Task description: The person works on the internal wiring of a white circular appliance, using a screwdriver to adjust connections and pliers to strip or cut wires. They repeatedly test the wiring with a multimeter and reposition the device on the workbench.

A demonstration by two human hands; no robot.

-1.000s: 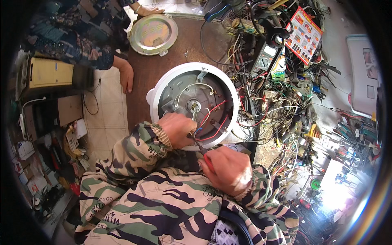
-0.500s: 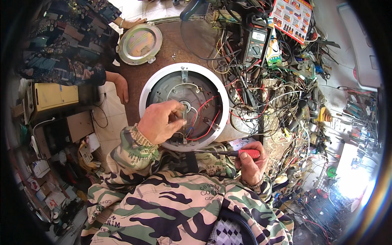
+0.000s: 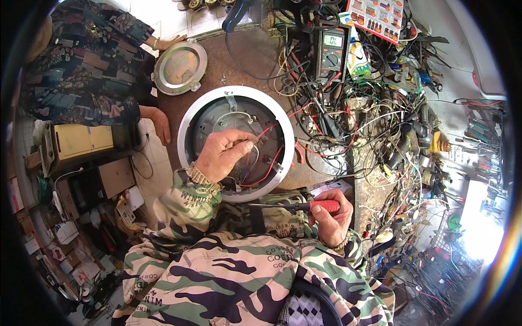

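A person in a camouflage jacket leans over a round, white-rimmed appliance shell (image 3: pixel 286 122) that lies hollow side up on a brown table (image 3: pixel 255 60). The left hand (image 3: pixel 225 155) reaches over the shell, thumb and fingertips drawn together in a pinch at a small part (image 3: pixel 262 140) among its wires; whether they grip it firmly is impossible to tell. A red wire (image 3: pixel 267 175) curves inside the shell. The right hand (image 3: pixel 330 220), fingers curled round the red handle, holds a screwdriver (image 3: pixel 328 205) just outside the near rim, its shaft pointing left across the jacket front. Beyond the shell, a round metal plate (image 3: pixel 179 68) lies near a co-worker's hand (image 3: pixel 167 42). At right, a multimeter (image 3: pixel 330 54) sits beside a heap of tangled wires (image 3: pixel 353 136).
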